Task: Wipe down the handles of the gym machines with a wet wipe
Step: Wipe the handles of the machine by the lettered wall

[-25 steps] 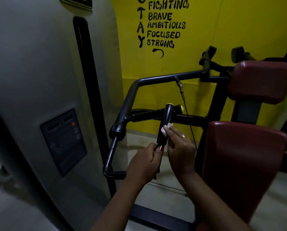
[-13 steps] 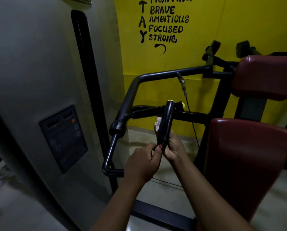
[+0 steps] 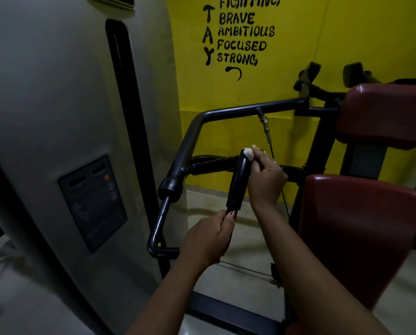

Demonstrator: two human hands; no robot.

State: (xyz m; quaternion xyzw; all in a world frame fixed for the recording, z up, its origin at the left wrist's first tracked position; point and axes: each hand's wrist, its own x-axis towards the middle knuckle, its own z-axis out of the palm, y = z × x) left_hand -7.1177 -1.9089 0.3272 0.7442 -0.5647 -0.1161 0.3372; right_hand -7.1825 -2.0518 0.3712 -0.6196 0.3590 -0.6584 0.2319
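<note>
A black upright handle (image 3: pixel 238 183) stands on the dark frame of the gym machine (image 3: pixel 195 131). My left hand (image 3: pixel 208 239) grips the bar just below the handle's lower end. My right hand (image 3: pixel 266 176) pinches a small white wet wipe (image 3: pixel 248 154) and presses it against the handle's top end cap. A second, ribbed black handle (image 3: pixel 214 163) runs sideways behind the upright one.
A grey weight-stack cover (image 3: pixel 64 117) with a dark label panel (image 3: pixel 93 201) fills the left. Red padded seat (image 3: pixel 356 238) and back pad (image 3: pixel 381 114) stand at the right. A thin cable (image 3: pixel 268 134) hangs from the upper bar before the yellow wall (image 3: pixel 347 32).
My right hand with the wipe slid down low around the handle half a second ago, then rose to its top end. My left hand kept its grip below.
</note>
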